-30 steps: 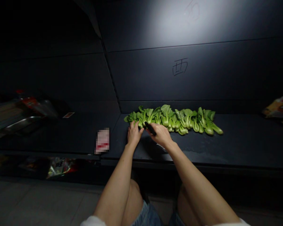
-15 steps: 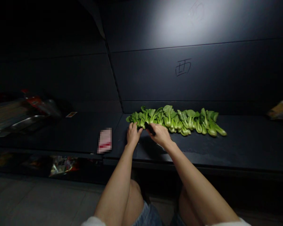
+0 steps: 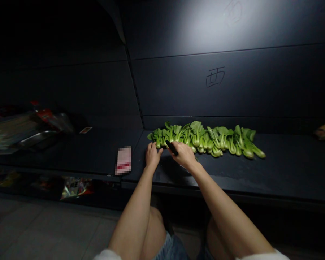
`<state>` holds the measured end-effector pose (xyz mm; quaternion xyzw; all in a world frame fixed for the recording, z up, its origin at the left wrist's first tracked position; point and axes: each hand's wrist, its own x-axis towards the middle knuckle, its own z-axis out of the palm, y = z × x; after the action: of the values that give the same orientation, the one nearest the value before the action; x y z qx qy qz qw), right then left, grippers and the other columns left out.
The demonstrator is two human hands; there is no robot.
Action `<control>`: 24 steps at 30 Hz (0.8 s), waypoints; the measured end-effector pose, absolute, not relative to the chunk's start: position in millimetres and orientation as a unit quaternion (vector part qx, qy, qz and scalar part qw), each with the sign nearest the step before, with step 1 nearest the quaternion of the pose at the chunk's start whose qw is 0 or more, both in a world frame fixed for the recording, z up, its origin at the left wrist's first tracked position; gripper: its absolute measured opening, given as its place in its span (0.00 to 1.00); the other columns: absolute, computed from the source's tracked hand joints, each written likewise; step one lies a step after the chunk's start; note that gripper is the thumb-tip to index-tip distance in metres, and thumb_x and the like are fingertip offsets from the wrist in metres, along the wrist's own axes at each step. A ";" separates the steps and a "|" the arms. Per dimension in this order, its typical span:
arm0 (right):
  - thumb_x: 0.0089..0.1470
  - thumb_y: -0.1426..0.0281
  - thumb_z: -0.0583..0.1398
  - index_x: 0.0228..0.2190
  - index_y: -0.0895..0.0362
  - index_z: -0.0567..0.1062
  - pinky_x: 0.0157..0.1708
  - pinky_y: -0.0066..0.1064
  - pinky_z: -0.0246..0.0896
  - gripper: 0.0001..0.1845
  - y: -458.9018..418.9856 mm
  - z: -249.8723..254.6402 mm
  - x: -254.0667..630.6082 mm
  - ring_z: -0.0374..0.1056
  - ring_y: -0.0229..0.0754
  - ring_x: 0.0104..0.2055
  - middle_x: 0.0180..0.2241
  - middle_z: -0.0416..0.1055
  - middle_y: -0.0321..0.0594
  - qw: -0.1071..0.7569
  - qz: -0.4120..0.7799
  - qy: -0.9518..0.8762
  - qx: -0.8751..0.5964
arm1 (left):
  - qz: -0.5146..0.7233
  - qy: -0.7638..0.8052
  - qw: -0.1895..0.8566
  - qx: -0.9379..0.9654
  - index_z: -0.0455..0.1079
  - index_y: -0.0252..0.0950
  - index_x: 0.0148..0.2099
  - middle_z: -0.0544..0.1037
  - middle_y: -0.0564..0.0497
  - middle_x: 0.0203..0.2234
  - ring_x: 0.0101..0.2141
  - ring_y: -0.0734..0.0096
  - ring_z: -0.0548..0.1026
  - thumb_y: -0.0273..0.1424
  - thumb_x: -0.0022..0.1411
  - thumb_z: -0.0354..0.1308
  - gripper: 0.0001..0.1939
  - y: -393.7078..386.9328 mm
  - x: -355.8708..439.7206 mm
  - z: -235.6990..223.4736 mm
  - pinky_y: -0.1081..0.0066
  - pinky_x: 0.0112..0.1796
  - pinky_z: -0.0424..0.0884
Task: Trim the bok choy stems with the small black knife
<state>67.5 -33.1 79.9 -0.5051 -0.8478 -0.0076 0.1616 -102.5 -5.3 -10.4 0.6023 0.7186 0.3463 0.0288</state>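
Observation:
A row of green bok choy [image 3: 197, 139] lies along the dark shelf, leaves toward the back panel and pale stems toward me. My left hand [image 3: 152, 156] rests at the row's left end, thumb apart from the fingers, close to the nearest stems; whether the fingertips touch them I cannot tell. Closed round a black handle [image 3: 171, 147], my right hand [image 3: 184, 156] is just in front of the stems. The handle looks like a knife's, and a pale sliver like its blade shows under the wrist; the rest is hidden by the hand.
A blurred-out pinkish packet or card [image 3: 123, 161] lies left of my hands on the shelf [image 3: 233, 177]. Farther left are a stack of papers [image 3: 11, 131], a metal tray [image 3: 39, 139] and a red-capped item [image 3: 44, 113]. A dark back panel [image 3: 178, 86] rises behind the bok choy.
The view has swung slightly left, so the shelf and bok choy appear farther right. My hands keep nearly the same pose, the right still around the black handle.

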 end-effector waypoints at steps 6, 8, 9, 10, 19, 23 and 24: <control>0.63 0.63 0.52 0.44 0.58 0.72 0.39 0.30 0.58 0.16 -32.8 78.7 65.0 0.72 0.47 0.44 0.41 0.76 0.48 0.151 -0.006 -0.854 -0.498 | 0.345 0.721 0.041 0.599 0.63 0.35 0.58 0.68 0.38 0.55 0.55 0.57 0.70 0.32 0.61 0.57 0.24 -6.4 -101.9 -8.2 0.62 0.53 0.66; 0.63 0.63 0.52 0.45 0.59 0.72 0.40 0.30 0.58 0.16 -32.5 78.3 64.0 0.71 0.47 0.45 0.42 0.76 0.48 0.148 -0.011 -0.855 -0.496 | 0.343 0.723 0.046 0.599 0.63 0.34 0.59 0.67 0.38 0.56 0.55 0.57 0.70 0.32 0.61 0.58 0.24 -6.9 -101.8 -7.0 0.62 0.54 0.66; 0.63 0.62 0.52 0.45 0.59 0.72 0.40 0.30 0.58 0.16 -32.4 78.5 63.5 0.71 0.47 0.45 0.42 0.76 0.49 0.147 -0.012 -0.856 -0.496 | 0.341 0.723 0.048 0.599 0.63 0.33 0.59 0.67 0.37 0.56 0.55 0.57 0.70 0.32 0.61 0.58 0.24 -7.2 -101.7 -6.4 0.62 0.54 0.66; 0.63 0.62 0.52 0.45 0.59 0.72 0.40 0.30 0.58 0.16 -32.4 78.9 63.0 0.71 0.47 0.45 0.42 0.76 0.49 0.145 -0.012 -0.856 -0.496 | 0.339 0.723 0.050 0.600 0.63 0.33 0.59 0.67 0.37 0.56 0.55 0.57 0.70 0.32 0.61 0.58 0.24 -7.5 -101.6 -5.6 0.62 0.54 0.66; 0.63 0.61 0.51 0.44 0.59 0.72 0.39 0.31 0.59 0.17 -32.5 79.1 59.2 0.72 0.48 0.43 0.41 0.76 0.49 0.141 -0.011 -0.865 -0.481 | 0.339 0.727 0.055 0.594 0.63 0.33 0.59 0.68 0.38 0.56 0.56 0.57 0.69 0.30 0.61 0.58 0.23 -9.0 -99.4 -2.9 0.62 0.53 0.66; 0.63 0.62 0.51 0.46 0.59 0.72 0.43 0.31 0.59 0.17 -32.2 74.2 59.0 0.71 0.47 0.46 0.43 0.76 0.49 0.152 -0.007 -0.868 -0.473 | 0.344 0.726 0.052 0.594 0.63 0.33 0.58 0.68 0.37 0.56 0.55 0.57 0.70 0.29 0.61 0.58 0.23 -7.7 -99.7 -4.8 0.61 0.53 0.67; 0.63 0.62 0.51 0.46 0.59 0.72 0.43 0.31 0.59 0.17 -32.1 73.4 58.9 0.71 0.47 0.46 0.44 0.76 0.49 0.153 -0.007 -0.868 -0.472 | 0.346 0.725 0.051 0.594 0.63 0.33 0.58 0.68 0.37 0.55 0.55 0.57 0.70 0.28 0.61 0.58 0.23 -7.3 -99.8 -5.4 0.61 0.53 0.67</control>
<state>58.9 -32.1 73.4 -0.4716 -0.8684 -0.0072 0.1533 -99.8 -7.3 -5.4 0.5941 0.7245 0.3456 0.0515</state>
